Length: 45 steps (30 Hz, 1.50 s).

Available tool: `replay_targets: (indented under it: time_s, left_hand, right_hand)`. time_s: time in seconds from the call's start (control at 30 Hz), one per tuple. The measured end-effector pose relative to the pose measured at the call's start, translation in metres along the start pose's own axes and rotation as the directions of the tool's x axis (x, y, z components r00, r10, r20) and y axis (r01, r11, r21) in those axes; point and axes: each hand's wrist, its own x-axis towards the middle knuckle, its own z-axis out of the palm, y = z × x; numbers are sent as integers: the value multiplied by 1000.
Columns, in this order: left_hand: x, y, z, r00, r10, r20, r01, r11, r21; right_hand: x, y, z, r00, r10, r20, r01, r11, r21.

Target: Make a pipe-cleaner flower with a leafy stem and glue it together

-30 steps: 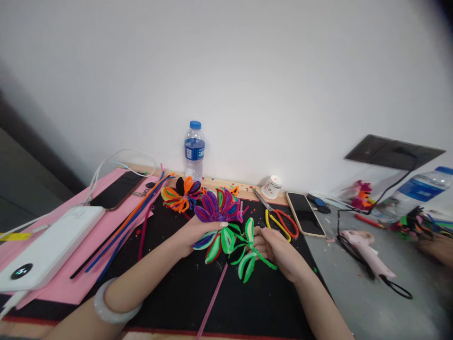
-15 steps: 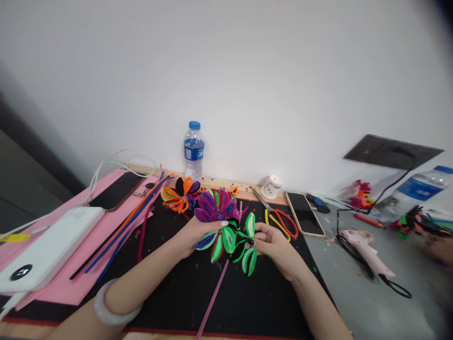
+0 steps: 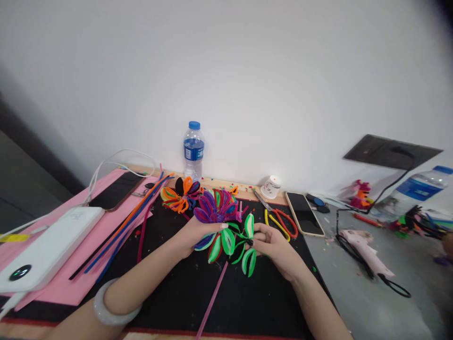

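Observation:
My left hand (image 3: 198, 234) is closed on a purple pipe-cleaner flower (image 3: 211, 208), thumb across its base. Below the thumb hang green, red and blue petals. My right hand (image 3: 271, 243) pinches the black tip of a sprig of green and white looped leaves (image 3: 249, 262) that meets the flower at its left. A pink stem (image 3: 214, 297) runs down from beneath the leaves toward the front edge. Just behind the flower, on the black mat (image 3: 170, 293), lies an orange and multicoloured flower (image 3: 182, 194).
Scissors (image 3: 290, 223), a phone (image 3: 305, 215) and a paper cup (image 3: 271, 187) stand or lie behind my right hand. A bottle (image 3: 194, 151) is at the wall. Pipe cleaners (image 3: 123, 226), a power bank (image 3: 53, 245) and another phone (image 3: 116, 190) are left; a pink glue gun (image 3: 368, 253) is right.
The leaves between my hands have shifted very slightly to the left. At the far right edge, another person's hand has moved mostly out of view.

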Motion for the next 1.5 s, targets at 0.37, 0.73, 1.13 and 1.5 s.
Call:
replay_targets:
  time_s: [0.37,0.73,1.13,1.5]
  left_hand:
    - [1,0,-1,1000,20,6,-20,1000,2]
    - [2,-1,-2,999,5,-32,-5,1000,5]
    - [2,-1,-3,999,-22,-35,21,999,-25]
    - [1,3,0,999,-38,-33,37,999,-27]
  right_hand:
    - [0,-1,0,1000,11,-2,-11,1000,0]
    - [6,6,-12,972,-58,-227,12,979,-203]
    - [15,-23,-112,580,-336,-742,-669,323,-669]
    - [40,-14,-122,435,-289,-853,-781,349,-517]
